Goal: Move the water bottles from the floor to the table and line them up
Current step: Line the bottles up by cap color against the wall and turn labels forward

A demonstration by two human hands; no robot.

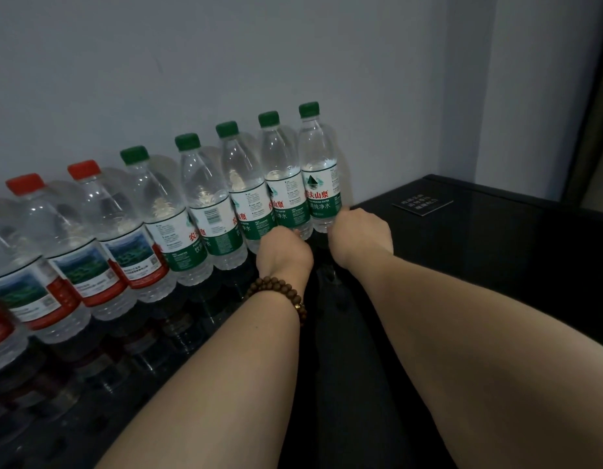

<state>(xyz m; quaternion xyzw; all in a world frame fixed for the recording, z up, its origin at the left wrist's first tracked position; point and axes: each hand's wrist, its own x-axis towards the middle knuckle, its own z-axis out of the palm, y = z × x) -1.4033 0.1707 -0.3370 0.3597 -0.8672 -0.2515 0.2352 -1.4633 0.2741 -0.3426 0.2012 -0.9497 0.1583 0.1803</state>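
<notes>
**Both hands at the right end of the bottle row**

From the head camera we look down along a black, glossy table (496, 265) that stands against a pale grey wall (225, 62). A single row of water bottles stands upright on the table, close to the wall, each one touching or nearly touching its neighbour. We count five green-capped bottles (240, 198) with green and white labels at the right end of the row. To their left stand the red-capped bottles (107, 238) with red-banded labels, two with caps in view and one more cut off by the left edge.

The left hand (284, 257) sits at the foot of the second bottle from the right (281, 184). We see only the back of this hand. Its fingers are bent away from us and touch the bottle low down, but we cannot tell whether they grip it. A wooden bead bracelet (276, 292) circles that wrist.

The right hand (362, 236) is just beside the rightmost bottle (318, 184), on its right side. Its fingers are curled and the forefinger side touches the lower edge of the label. We cannot tell whether it holds the bottle or only rests against it.

A small black card (422, 204) with white print lies flat on the table, well to the right of the row.
</notes>
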